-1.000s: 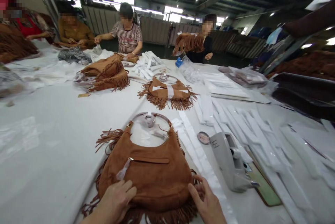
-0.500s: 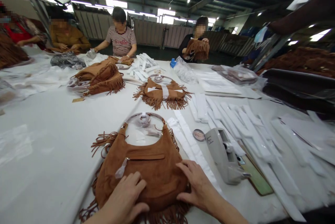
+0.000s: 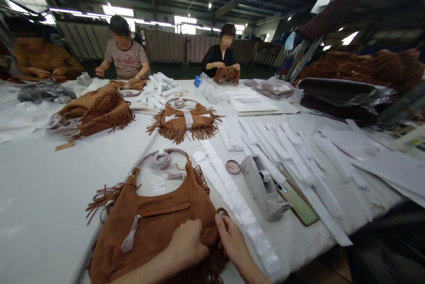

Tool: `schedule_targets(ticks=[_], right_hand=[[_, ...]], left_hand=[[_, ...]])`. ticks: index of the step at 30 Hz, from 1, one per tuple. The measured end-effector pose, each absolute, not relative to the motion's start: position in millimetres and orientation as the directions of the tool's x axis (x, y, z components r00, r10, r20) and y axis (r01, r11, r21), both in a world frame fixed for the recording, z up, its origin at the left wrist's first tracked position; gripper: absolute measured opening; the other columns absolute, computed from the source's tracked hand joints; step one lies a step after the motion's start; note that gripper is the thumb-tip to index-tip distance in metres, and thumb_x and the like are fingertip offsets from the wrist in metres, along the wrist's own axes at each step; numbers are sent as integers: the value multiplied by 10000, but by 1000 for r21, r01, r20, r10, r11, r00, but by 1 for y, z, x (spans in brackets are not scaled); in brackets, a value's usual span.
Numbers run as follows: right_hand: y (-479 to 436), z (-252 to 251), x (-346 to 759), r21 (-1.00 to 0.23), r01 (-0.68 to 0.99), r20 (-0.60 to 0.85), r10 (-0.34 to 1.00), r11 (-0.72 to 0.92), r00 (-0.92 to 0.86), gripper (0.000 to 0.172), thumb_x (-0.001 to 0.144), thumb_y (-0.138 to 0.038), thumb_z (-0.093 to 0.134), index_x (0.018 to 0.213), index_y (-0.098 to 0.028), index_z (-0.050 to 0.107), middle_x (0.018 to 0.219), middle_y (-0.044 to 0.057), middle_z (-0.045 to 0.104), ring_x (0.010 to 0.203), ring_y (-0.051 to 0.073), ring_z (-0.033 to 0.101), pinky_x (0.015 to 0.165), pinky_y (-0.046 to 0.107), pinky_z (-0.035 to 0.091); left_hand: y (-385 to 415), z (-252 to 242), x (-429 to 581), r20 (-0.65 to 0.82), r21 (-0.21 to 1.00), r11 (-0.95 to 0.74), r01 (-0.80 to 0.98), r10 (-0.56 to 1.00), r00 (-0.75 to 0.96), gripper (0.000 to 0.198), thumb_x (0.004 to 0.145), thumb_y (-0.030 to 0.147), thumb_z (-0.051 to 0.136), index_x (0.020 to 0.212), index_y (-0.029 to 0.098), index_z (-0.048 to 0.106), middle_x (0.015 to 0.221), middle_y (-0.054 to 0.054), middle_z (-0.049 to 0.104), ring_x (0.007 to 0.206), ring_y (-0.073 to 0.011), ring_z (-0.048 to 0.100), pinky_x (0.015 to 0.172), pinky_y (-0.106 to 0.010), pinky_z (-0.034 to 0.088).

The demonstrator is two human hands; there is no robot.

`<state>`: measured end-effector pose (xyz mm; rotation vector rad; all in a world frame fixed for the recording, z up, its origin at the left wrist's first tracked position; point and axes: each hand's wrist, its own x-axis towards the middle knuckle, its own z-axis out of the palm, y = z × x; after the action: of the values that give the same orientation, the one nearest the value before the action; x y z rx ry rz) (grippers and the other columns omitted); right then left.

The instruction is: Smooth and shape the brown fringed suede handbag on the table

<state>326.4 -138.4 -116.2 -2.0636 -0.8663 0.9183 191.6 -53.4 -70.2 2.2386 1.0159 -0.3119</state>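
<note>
Brown bag (image 3: 159,206) on tbl (image 3: 43,186), hands (image 3: 188,240) @ R side.

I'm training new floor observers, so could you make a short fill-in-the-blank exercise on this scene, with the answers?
1. The person's left hand touches the brown suede-like fringed handbag, while the right hand is at that bag's ____ side.
2. The rectangular phone beside the gray plastic tape dispenser has a ____ back.
3. The brown fringed bag directly beyond the handbag has a ____ band across its middle.

Missing words: right; green; white.
</note>
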Motion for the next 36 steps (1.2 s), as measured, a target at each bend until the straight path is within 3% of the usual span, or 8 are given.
schedule_targets(ticks=[3,8,13,17,22,27,32,36], right_hand=[[-125,-113,332,-785,408,-201,813,-467,546,484,864,-609,338,737,-210,581,732,46,667,701,197,599,642,299,422],[-113,-121,332,-775,435,-186,823,-459,537,475,876,-530,342,575,-209,521,620,43,615,636,192,548,598,306,351],[-110,-130,331,-778,421,-191,814,-466,549,430,870,-446,382,545,-200,521,586,55,595,613,203,545,581,313,354],[-122,-109,333,-830,434,-74,841,-350,536,369,907,-446,375,916,-182,631,904,78,671,865,220,594,776,328,433],[-145,-81,329,-721,690,108,994,62,24,513,709,-423,741,1158,-266,547,1145,45,588,1071,251,508,952,398,373],[-140,-91,323,-542,839,-14,999,-42,40,267,739,-206,693,974,-246,572,1000,12,576,958,222,497,836,366,380],[-130,-110,324,-374,920,74,993,113,-91,225,697,-178,704,848,-210,541,899,2,582,855,209,481,829,383,340],[-123,-123,327,-280,933,194,966,224,-174,191,724,-203,712,770,-196,527,757,-3,581,741,194,474,724,343,338]], left_hand=[[-51,-75,191,-454,522,-411,748,609,651,168,659,353,571,753,230,507,841,-60,693,792,-289,653,561,-318,326],[-57,-85,184,-351,594,-372,714,679,645,209,572,142,548,682,230,393,711,24,596,691,-171,554,579,-294,261],[-65,-87,179,-259,726,-336,600,675,691,257,624,167,604,700,226,365,707,53,533,685,-134,484,637,-265,297],[-63,-85,178,-264,725,-324,608,685,679,192,676,201,625,713,216,438,770,39,534,749,-140,518,680,-267,316],[-58,-86,174,-245,737,-358,574,649,720,29,782,245,544,759,226,550,818,16,563,807,-151,552,715,-274,358],[-61,-79,165,-261,581,-523,624,606,751,109,758,199,531,863,216,555,938,-31,609,900,-212,571,774,-324,426],[-60,-66,167,-355,307,-702,643,542,762,321,747,66,422,1014,170,567,1020,-117,642,939,-307,610,776,-433,497],[-39,-56,162,-383,348,-719,601,476,791,217,876,200,384,954,181,585,937,-118,690,874,-302,658,755,-414,513]])
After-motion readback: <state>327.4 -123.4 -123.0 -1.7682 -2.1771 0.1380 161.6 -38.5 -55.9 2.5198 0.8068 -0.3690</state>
